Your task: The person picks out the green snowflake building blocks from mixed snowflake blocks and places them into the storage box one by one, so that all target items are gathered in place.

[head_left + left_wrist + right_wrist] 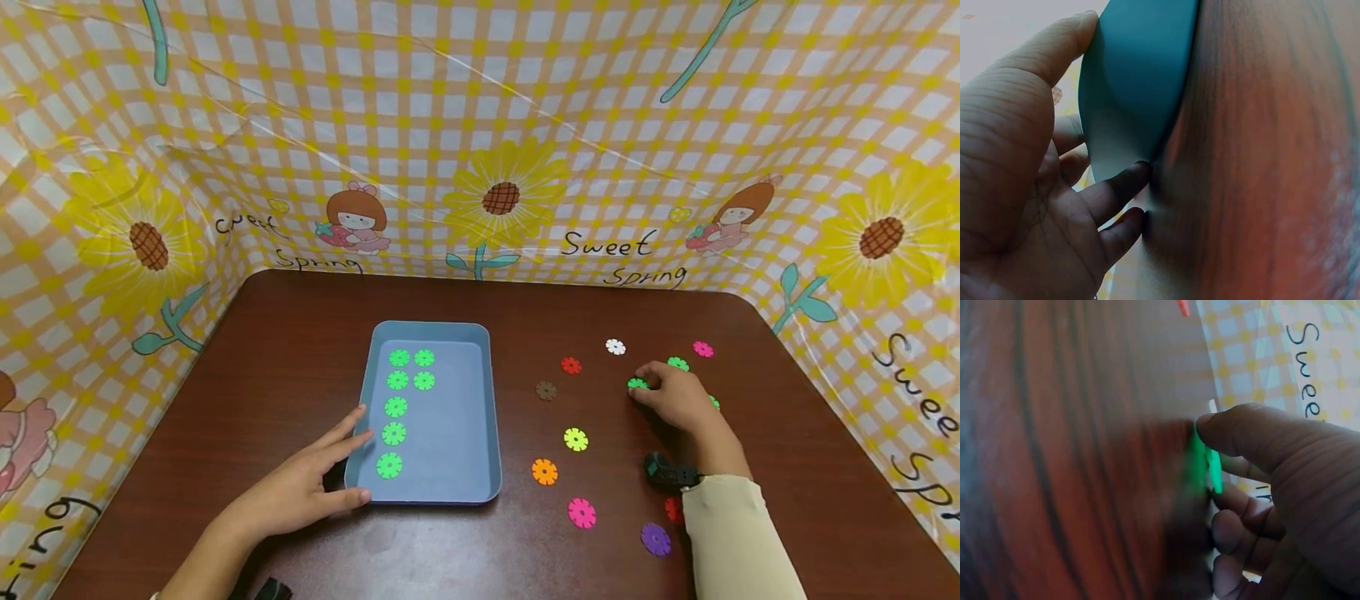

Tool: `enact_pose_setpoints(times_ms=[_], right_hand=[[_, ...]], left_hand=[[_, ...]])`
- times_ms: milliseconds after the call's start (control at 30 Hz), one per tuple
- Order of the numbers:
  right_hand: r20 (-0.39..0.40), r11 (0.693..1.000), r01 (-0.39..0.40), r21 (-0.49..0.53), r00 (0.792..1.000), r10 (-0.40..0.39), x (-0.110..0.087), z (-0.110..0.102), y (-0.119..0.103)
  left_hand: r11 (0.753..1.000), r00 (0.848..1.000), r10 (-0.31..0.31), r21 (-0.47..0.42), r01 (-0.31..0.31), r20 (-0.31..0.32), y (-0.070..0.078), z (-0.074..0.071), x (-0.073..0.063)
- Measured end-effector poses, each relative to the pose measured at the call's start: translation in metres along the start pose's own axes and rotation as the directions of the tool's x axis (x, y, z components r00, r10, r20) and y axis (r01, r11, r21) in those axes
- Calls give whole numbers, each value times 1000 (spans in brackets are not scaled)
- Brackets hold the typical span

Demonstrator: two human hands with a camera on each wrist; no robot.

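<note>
A blue-grey tray (457,417) lies on the table, with several green notched discs (395,407) in a column and the start of a second one. My left hand (300,483) rests at the tray's left front corner, fingers spread along the side and thumb at the front edge, as the left wrist view shows against the tray wall (1141,69). Right of the tray, my right hand (675,396) pinches a green notched disc (637,384) between thumb and fingertips. In the right wrist view that green disc (1215,470) stands nearly edge-on, close to the tabletop.
Loose discs lie around the right hand: white (615,347), red (571,366), brown (546,391), yellow (576,439), orange (544,472), pink (582,513) and purple (656,539). Another green disc (678,364) sits just behind it. A checked cloth (420,108) walls the table's back and sides.
</note>
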State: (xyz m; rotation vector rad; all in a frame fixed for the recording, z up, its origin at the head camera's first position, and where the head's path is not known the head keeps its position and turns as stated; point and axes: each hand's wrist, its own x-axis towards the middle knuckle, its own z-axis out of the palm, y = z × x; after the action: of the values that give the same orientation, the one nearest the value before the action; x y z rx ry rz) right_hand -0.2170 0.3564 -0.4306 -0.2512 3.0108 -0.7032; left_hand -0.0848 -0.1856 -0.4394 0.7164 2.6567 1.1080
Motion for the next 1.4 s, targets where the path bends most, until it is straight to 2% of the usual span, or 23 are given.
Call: enact_pose_setpoints(times_ms=[267, 433, 567, 933, 1167, 1400], right_hand=[[30, 998, 68, -1, 997, -68, 4, -5, -1], [22, 992, 126, -3, 992, -125, 8, -7, -11], [21, 987, 161, -16, 987, -161, 12, -8, -23], [39, 968, 250, -15, 968, -250, 21, -11, -65], [42, 954, 299, 29, 953, -300, 28, -7, -88], [67, 928, 358, 101, 929, -365, 28, -1, -111]], left_hand=[[1000, 1000, -7, -4, 7, 1, 0, 0, 1], [1000, 1000, -11, -6, 11, -2, 1, -1, 0], [999, 1000, -26, -18, 26, 0, 1, 0, -1], [1000, 1000, -6, -2, 6, 0, 0, -1, 1], [1000, 1000, -9, -13, 9, 4, 0, -1, 2], [1000, 1000, -5, -12, 5, 5, 0, -2, 1]])
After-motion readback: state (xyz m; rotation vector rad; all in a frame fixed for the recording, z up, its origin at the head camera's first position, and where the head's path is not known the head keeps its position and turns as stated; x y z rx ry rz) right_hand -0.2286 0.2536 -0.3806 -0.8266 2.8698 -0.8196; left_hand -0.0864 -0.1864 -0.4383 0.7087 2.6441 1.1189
